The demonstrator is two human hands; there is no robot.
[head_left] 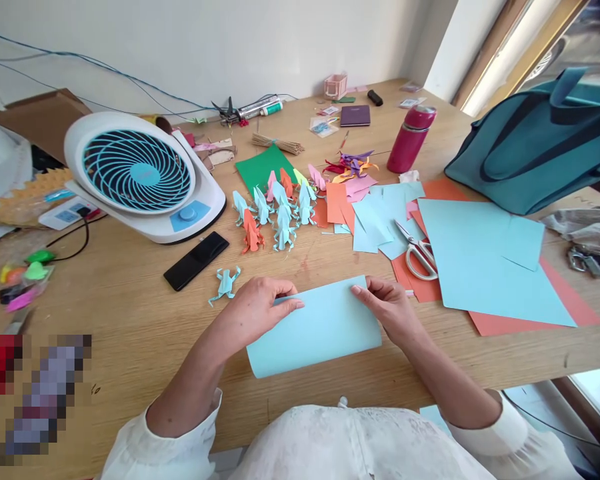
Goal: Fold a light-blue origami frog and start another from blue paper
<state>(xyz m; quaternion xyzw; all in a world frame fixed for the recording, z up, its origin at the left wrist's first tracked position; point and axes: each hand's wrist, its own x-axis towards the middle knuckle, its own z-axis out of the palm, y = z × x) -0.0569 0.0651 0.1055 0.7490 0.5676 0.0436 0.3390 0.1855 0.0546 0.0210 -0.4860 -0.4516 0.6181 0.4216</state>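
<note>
A light-blue sheet of paper (320, 327) is held between my two hands at the front of the table, bent over in a curve with its far edges together. My left hand (260, 310) pinches its upper left edge between thumb and fingers. At the upper right corner my right hand (387, 307) grips the same sheet, thumb on top. Just left of my left hand lies a small blue folded-paper frog (225, 285). Beyond the sheet, several blue and orange paper frogs (283, 213) stand in a cluster. Scissors (419, 257) with white handles rest on cut paper to the right.
A white fan (140, 173) and a black phone (196, 261) occupy the left. Large blue sheets (485, 260) lie over orange paper at right, below a teal bag (540, 147). A magenta bottle (411, 140) stands behind. Keys (593, 263) sit at the far right.
</note>
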